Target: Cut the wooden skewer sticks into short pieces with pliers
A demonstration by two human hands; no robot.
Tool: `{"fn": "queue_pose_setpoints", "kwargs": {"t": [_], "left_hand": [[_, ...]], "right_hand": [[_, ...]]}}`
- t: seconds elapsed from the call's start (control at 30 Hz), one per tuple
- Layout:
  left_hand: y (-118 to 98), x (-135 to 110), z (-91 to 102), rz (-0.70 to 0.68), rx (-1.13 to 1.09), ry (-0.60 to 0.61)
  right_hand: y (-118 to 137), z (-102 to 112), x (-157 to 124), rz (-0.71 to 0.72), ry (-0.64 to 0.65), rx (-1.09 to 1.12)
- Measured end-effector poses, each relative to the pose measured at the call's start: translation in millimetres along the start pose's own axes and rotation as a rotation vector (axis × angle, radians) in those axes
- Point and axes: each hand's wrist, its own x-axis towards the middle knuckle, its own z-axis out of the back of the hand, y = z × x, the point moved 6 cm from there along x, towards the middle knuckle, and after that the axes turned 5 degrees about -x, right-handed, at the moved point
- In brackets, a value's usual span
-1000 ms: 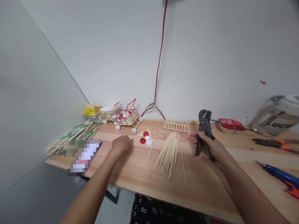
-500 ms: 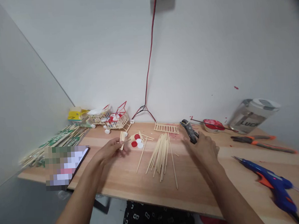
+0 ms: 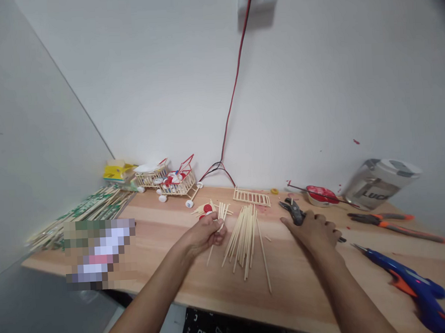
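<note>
My left hand [image 3: 205, 234] is closed on a small bundle of short wooden sticks [image 3: 222, 215], held upright between thumb and fingers. Behind it lie red and white bottle caps [image 3: 208, 207], partly covered, and short stick pieces [image 3: 199, 210]. Right of that hand a fanned pile of longer wooden sticks [image 3: 244, 235] rests on the table. My right hand [image 3: 313, 229] is palm down over black-handled cutting pliers [image 3: 295, 212], thumb and fingers spread. Its palm hides most of the pliers' handles.
A stick-built ladder-like panel [image 3: 252, 196] lies near the wall. Miniature stick carts [image 3: 178, 183] stand at back left, beside wrapped skewers [image 3: 94, 208] and a blurred phone [image 3: 107, 249]. On the right are a red-stained cup [image 3: 321, 196], a clear jar [image 3: 380, 185], orange-handled pliers [image 3: 382, 221] and a blue glue gun [image 3: 403, 276].
My left hand has moved right with its sticks, toward the pile. The cutting pliers have turned and sit nearer me, with my right hand now spread over their handles. The view has shifted slightly.
</note>
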Motion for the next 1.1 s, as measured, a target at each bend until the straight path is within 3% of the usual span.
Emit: {"fn": "queue_pose_setpoints", "kwargs": {"t": [0.17, 0.23, 0.27, 0.37, 0.43, 0.5, 0.7, 0.83, 0.97, 1.03, 1.1], "left_hand": [[-1, 8, -5.5, -0.104, 0.091, -0.004], [-5, 10, -11.0, -0.144, 0.127, -0.005], [-7, 12, -14.9, -0.163, 0.152, -0.002], [-12, 24, -31.3, -0.214, 0.250, 0.036], [-12, 34, -42.5, -0.225, 0.306, 0.064], [-11, 44, -49.7, -0.217, 0.338, 0.068], [5, 58, -49.5, -0.136, 0.384, 0.013], [17, 58, -49.6, -0.064, 0.364, 0.064], [17, 49, -50.1, 0.039, 0.248, 0.136], [8, 43, -51.5, -0.005, 0.346, 0.181], [-5, 39, -50.2, -0.138, 0.599, 0.142]], "right_hand": [[7, 21, -7, 0.107, -0.146, 0.088], [19, 38, -15, 0.260, -0.238, 0.252], [31, 46, -21, 0.405, -0.218, 0.382], [71, 59, -41, 0.733, 0.068, 0.806], [93, 60, -51, 0.790, 0.280, 0.965], [108, 58, -55, 0.806, 0.366, 1.040], [110, 25, -52, 0.661, 0.471, 1.236], [105, 7, -51, 0.566, 0.538, 1.290], [101, 5, -45, 0.385, 0.685, 1.482], [99, 6, -43, 0.290, 0.791, 1.591], [98, 5, -43, 0.231, 0.899, 1.636]]}}
